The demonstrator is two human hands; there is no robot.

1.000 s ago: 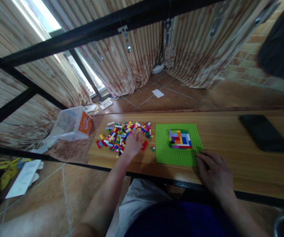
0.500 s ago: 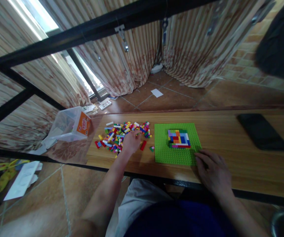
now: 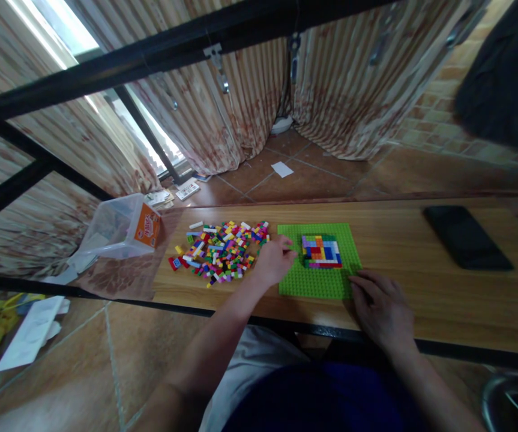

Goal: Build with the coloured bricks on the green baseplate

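My left hand (image 3: 277, 261) hovers by the left edge of the green baseplate (image 3: 315, 285), fingers pinched together. What sits between its fingertips, if anything, is too small to make out. On the baseplate stands a low rectangular block of toy bricks (image 3: 322, 251) in mixed colours, with white, blue, red and orange on top. My right hand (image 3: 383, 309) rests at the baseplate's right edge, its bent fingers and thumb against the rim. Left of my left hand lies a spread pile of loose bricks (image 3: 222, 249) in many colours.
A clear plastic tub (image 3: 114, 225) with an orange label stands beyond the table's left end. A dark phone or tablet (image 3: 468, 238) lies on the wooden table (image 3: 391, 234) to the right. A black metal bar (image 3: 150, 57) crosses overhead, in front of the curtains.
My left hand has moved right, from the brick pile to the baseplate's left edge. My right hand stays at the plate's edge. The whole view has shifted slightly.
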